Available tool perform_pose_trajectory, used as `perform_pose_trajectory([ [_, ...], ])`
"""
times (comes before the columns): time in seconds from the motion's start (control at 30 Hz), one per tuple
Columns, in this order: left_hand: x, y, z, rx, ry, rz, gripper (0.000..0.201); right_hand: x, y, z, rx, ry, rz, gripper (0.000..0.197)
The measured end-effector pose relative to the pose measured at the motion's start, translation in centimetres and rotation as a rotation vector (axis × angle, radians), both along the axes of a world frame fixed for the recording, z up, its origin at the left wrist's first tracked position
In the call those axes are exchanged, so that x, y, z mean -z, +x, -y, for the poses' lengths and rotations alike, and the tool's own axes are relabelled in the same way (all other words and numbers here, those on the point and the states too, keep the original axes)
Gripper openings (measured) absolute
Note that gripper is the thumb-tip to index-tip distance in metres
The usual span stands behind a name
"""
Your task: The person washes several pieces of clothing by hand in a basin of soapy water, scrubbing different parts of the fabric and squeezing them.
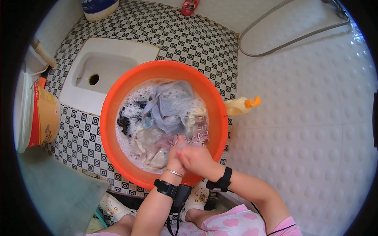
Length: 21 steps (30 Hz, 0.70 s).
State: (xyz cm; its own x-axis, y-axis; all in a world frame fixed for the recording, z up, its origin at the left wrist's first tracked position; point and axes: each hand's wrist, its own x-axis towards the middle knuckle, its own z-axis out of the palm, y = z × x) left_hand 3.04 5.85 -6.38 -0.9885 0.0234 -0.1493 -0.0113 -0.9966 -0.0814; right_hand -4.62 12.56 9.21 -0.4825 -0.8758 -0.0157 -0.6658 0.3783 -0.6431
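Observation:
An orange basin (pixel 165 67) of sudsy water holds soaking laundry. My left hand (pixel 174 156) and my right hand (pixel 196 158) are pressed together above its near side. Both are closed on a pink patterned garment (pixel 200 133), whose wet folds spread just beyond my fingers; part of the grip is hidden. A grey-blue cloth (pixel 163 112) lies in the middle of the suds. Cream fabric (pixel 155 157) sits left of my hands, and a dark piece (pixel 124 124) floats by the basin's left wall.
A yellow pump bottle (pixel 238 106) stands against the basin's right side. Left of the basin are a white squat toilet (pixel 71 88) and a large bucket (pixel 45 118). Another tub (pixel 100 11) and a red bottle (pixel 189 7) stand far back. A shower hose (pixel 271 51) hangs on the right wall.

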Motion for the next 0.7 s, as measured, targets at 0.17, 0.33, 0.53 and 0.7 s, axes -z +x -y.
perform_pose_trajectory([
  [0.17,-10.7,-3.9,-1.0,0.035,-0.276,0.488,0.03,1.2,-3.9,-1.9,0.305,-0.036,-0.037,0.027],
  [0.33,-8.6,-3.2,0.7,-0.014,-0.337,0.556,0.035,-0.3,-1.5,-1.1,0.208,0.088,0.069,0.029],
  [0.53,-10.7,-1.6,7.5,-0.135,-0.295,0.416,0.039,1.2,-6.3,-4.4,-0.166,0.285,0.091,0.023],
  [0.7,-10.7,-2.1,5.7,-0.107,-0.43,0.443,0.02,2.5,-9.5,-6.5,0.513,-0.085,0.655,0.031],
])
